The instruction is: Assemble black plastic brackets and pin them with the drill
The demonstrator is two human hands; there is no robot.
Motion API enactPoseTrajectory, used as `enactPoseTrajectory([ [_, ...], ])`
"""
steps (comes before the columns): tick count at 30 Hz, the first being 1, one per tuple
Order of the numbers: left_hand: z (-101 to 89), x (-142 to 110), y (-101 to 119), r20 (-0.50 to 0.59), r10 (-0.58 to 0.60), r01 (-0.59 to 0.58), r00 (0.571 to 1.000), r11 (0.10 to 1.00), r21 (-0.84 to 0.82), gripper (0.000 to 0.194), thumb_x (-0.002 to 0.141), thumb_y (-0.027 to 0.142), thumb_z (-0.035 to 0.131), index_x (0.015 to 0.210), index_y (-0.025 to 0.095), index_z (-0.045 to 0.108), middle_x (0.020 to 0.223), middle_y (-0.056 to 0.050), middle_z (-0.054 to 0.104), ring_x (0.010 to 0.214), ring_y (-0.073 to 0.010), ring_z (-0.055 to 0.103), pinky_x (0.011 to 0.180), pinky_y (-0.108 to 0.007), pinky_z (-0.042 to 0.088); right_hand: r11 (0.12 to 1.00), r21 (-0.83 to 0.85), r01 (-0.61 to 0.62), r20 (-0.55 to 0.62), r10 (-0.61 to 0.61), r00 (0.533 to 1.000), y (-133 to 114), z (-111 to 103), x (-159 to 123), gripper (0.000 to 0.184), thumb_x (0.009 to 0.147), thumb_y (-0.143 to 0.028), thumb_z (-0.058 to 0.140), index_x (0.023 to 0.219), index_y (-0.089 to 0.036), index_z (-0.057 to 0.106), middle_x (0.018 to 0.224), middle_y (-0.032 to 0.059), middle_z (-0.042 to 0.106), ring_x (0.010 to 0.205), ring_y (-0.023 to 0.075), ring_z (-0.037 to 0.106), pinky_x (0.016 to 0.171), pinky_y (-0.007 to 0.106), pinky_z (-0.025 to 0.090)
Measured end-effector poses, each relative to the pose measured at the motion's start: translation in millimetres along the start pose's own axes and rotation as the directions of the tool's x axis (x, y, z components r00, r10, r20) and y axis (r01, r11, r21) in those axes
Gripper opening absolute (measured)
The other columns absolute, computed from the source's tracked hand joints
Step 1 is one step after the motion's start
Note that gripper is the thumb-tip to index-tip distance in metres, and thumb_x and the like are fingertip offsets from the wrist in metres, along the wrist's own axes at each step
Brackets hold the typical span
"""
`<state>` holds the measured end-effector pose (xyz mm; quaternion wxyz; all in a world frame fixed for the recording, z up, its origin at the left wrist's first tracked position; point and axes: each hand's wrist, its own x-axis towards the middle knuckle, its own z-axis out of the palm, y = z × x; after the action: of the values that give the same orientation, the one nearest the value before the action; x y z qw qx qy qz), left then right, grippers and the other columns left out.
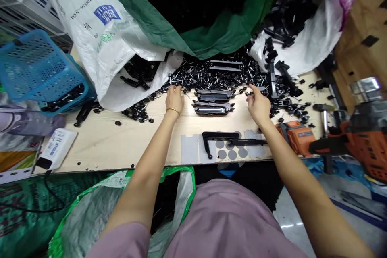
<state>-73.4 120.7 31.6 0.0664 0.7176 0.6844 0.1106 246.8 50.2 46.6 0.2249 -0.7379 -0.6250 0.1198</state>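
From my remote seat, the green sack (193, 44) at twelve o'clock gapes on darkness I can't read; the white sack (111, 60) at ten and the blue basket (36, 66) past nine hold black parts. I'd judge work partway: the pin heap (196, 74) at twelve lies loose, two bars (222, 135) lie at six, folded arms (211, 109) lie stacked dead centre. The left hand (174, 100) at nine, fingers bent, and right hand (259, 105) at three reach the heap's edge; whether either pinches anything, I can't tell.
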Motion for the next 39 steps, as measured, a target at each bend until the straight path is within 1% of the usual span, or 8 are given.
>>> enactPoseTrajectory([
  [4, 9.2, 7.7, -8.1, 0.04, 0.013, -0.014, 0.999, 0.999, 0.04, 0.024, 0.087, 0.015, 0.038, 0.105, 0.016, 0.055, 0.111, -0.012, 0.052, 0.103, -0.0246, 0.048, 0.088, -0.037, 0.041, 0.985, 0.166, 0.042, 0.074, -0.055, 0.996, 5.0, -10.3, -57.0, 0.045, 0.09, -0.021, 0.031, 0.131, -0.022, 0.046, 0.086, 0.005, 0.067, 0.074, 0.0192, 0.06, 0.072, 0.033, 0.044],
  [8, 1.2, -27.6, -11.7, 0.04, 0.037, -0.037, 0.999, 0.999, 0.003, 0.02, 0.086, 0.015, 0.042, 0.101, 0.015, 0.054, 0.104, -0.011, 0.055, 0.103, -0.0235, 0.048, 0.092, -0.036, 0.039, 0.975, -0.124, 0.186, 0.162, -0.165, 0.973, 6.9, -0.8, -85.4, 0.034, 0.088, -0.021, 0.039, 0.115, -0.018, 0.059, 0.089, 0.0125, 0.066, 0.088, 0.0276, 0.053, 0.077, 0.039, 0.039],
  [12, -24.7, -83.1, -7.8, 0.055, 0.129, -0.112, 0.99, 0.964, -0.242, 0.021, 0.088, 0.016, 0.042, 0.102, 0.016, 0.056, 0.101, -0.008, 0.057, 0.093, -0.0174, 0.054, 0.085, -0.031, 0.046, 0.938, -0.265, 0.225, 0.206, -0.173, 0.963, 6.7, 6.2, -81.4, 0.029, 0.088, -0.022, 0.04, 0.108, -0.019, 0.061, 0.09, 0.0143, 0.063, 0.089, 0.0301, 0.048, 0.072, 0.039, 0.037],
  [15, -46.0, -121.8, 7.2, 0.082, 0.293, -0.233, 0.953, 0.876, -0.422, 0.022, 0.089, 0.02, 0.045, 0.105, 0.019, 0.06, 0.102, -0.005, 0.057, 0.09, -0.0135, 0.057, 0.081, -0.026, 0.049, 0.97, -0.133, 0.206, 0.198, -0.177, 0.964, 7.4, 3.6, -77.2, 0.023, 0.088, -0.021, 0.043, 0.103, -0.021, 0.061, 0.092, 0.0109, 0.064, 0.092, 0.0285, 0.051, 0.077, 0.04, 0.04],
  [18, -54.2, -143.8, 25.2, 0.098, 0.399, -0.314, 0.912, 0.83, -0.46, 0.022, 0.089, 0.018, 0.047, 0.105, 0.02, 0.062, 0.099, -0.005, 0.055, 0.088, -0.0122, 0.057, 0.081, -0.026, 0.049, 0.979, 0.192, 0.064, 0.159, -0.095, 0.983, 7.0, -1.1, -81.4, 0.02, 0.088, -0.027, 0.048, 0.104, -0.022, 0.057, 0.094, 0.0065, 0.066, 0.087, 0.0226, 0.058, 0.077, 0.037, 0.045],
  [23, -52.4, -146.3, 43.5, 0.254, 0.394, -0.296, 0.883, 0.889, -0.35, 0.021, 0.088, 0.013, 0.045, 0.1, 0.018, 0.062, 0.099, -0.005, 0.053, 0.077, -0.0113, 0.057, 0.074, -0.025, 0.05, 0.784, 0.6, -0.158, 0.163, 0.074, 0.984, -0.6, -8.6, -98.6, 0.026, 0.085, -0.035, 0.054, 0.107, -0.022, 0.051, 0.096, 0.0048, 0.067, 0.079, 0.0169, 0.066, 0.075, 0.034, 0.053],
  [30, -65.9, -145.5, 85.5, 0.416, 0.347, -0.388, 0.841, 0.921, 0.016, 0.023, 0.085, 0.005, 0.044, 0.097, 0.017, 0.06, 0.1, -0.008, 0.055, 0.085, -0.02, 0.056, 0.067, -0.03, 0.05, 0.652, 0.734, -0.188, 0.121, 0.146, 0.982, -14.6, -7.4, -118.0, 0.026, 0.081, -0.033, 0.062, 0.101, -0.021, 0.05, 0.102, 0.007, 0.067, 0.094, 0.0189, 0.066, 0.084, 0.037, 0.055],
  [39, -32.0, -139.0, 56.1, 0.184, 0.354, -0.234, 0.917, 0.851, -0.471, 0.016, 0.081, 0.016, 0.062, 0.096, 0.019, 0.063, 0.094, -0.004, 0.062, 0.084, -0.016, 0.06, 0.079, -0.031, 0.051, 0.781, 0.616, -0.104, 0.085, 0.065, 0.994, -12.5, -6.3, -133.0, 0.02, 0.084, -0.031, 0.06, 0.1, -0.021, 0.053, 0.1, 0.0065, 0.069, 0.088, 0.0181, 0.067, 0.08, 0.035, 0.055],
])
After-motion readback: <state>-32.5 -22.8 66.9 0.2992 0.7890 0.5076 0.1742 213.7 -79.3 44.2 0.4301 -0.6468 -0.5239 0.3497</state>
